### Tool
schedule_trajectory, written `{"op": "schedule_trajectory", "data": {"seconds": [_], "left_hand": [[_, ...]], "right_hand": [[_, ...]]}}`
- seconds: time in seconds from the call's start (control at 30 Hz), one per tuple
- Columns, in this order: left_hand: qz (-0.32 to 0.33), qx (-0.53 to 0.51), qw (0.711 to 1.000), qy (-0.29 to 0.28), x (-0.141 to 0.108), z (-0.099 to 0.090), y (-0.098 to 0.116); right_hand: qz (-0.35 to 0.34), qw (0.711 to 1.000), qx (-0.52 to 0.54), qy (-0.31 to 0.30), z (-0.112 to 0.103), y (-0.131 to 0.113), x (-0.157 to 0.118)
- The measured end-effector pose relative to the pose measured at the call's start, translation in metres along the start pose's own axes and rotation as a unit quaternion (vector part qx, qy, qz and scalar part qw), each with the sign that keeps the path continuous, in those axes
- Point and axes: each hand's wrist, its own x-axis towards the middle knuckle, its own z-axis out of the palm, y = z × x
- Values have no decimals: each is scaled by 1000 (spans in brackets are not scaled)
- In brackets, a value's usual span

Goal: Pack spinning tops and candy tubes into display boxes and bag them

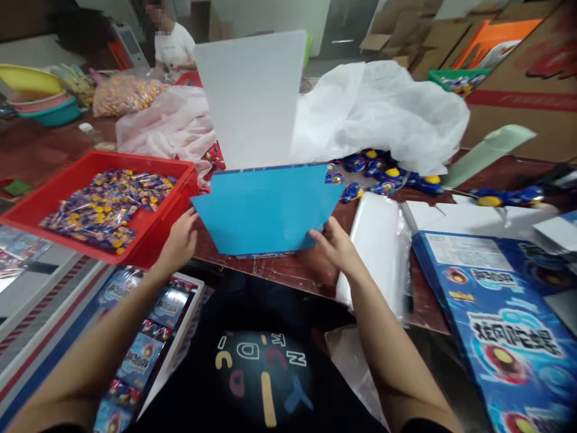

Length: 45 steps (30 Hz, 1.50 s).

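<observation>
A bright blue card piece (270,210) with angled sides stands at the table's front edge, with a tall white panel (252,96) rising behind it. My right hand (333,243) grips the blue card's right edge, thumb on its near face. My left hand (179,240) is just off the card's left edge, its fingers apart and nothing in them. Left of it sits a red tray (153,231) with many small wrapped packets (108,207).
Blue printed boxes (509,325) lie flat at the right, beside a plastic-wrapped white stack (378,246). Blue and yellow toys (387,180) and a white plastic bag (374,114) are behind. A carton of packed boxes (139,361) stands lower left. A person (174,45) is at the back.
</observation>
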Motion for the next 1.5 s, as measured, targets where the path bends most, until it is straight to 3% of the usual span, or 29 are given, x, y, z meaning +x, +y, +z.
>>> {"op": "schedule_trajectory", "data": {"seconds": [0.07, 0.13, 0.2, 0.27, 0.33, 0.43, 0.5, 0.6, 0.67, 0.73, 0.8, 0.87, 0.93, 1.03, 1.1, 1.23, 1.4, 1.5], "left_hand": [[-58, -66, 995, 55, -32, 15, -3], [-81, -155, 982, 75, -50, 42, 5], [-87, -241, 960, 112, -48, 69, 16], [-104, -296, 937, 154, -34, 89, 23], [-132, -336, 925, 116, -17, 102, 22], [-152, -401, 903, -30, 4, 111, 10], [-156, -410, 895, -77, 16, 114, 1], [-166, -397, 898, -93, 37, 107, -5], [-133, -357, 924, -32, 59, 91, -4], [-15, -267, 961, 73, 89, 72, 0], [134, -161, 971, 118, 123, 60, 6], [202, -106, 970, 81, 153, 63, 11], [184, -93, 978, 33, 171, 80, 14], [133, -84, 987, 18, 175, 113, 15], [109, -51, 993, 22, 171, 129, 13], [89, 28, 995, 28, 164, 139, 13], [151, 16, 986, 72, 156, 140, 18], [145, 25, 988, 38, 153, 145, 19]], "right_hand": [[1, 998, -18, 65, 26, 2, -7], [-14, 991, -19, 130, 51, -3, -9], [-21, 983, 4, 181, 73, -8, -6], [13, 980, 68, 186, 86, -6, 3], [73, 978, 134, 142, 89, 3, 16], [140, 973, 172, 59, 84, 17, 40], [166, 971, 171, 32, 80, 17, 55], [202, 967, 154, 11, 78, 5, 72], [217, 967, 132, 1, 77, -4, 77], [224, 968, 108, -13, 75, -9, 79], [227, 970, 86, -21, 74, -8, 79], [227, 972, 66, -10, 74, -3, 77], [203, 977, 33, 48, 77, 5, 73], [96, 978, -65, 174, 82, 17, 66], [38, 970, -138, 198, 83, 22, 62], [41, 962, -219, 155, 78, 27, 63], [20, 962, -241, 127, 70, 36, 74], [25, 955, -278, 96, 74, 37, 77]]}}
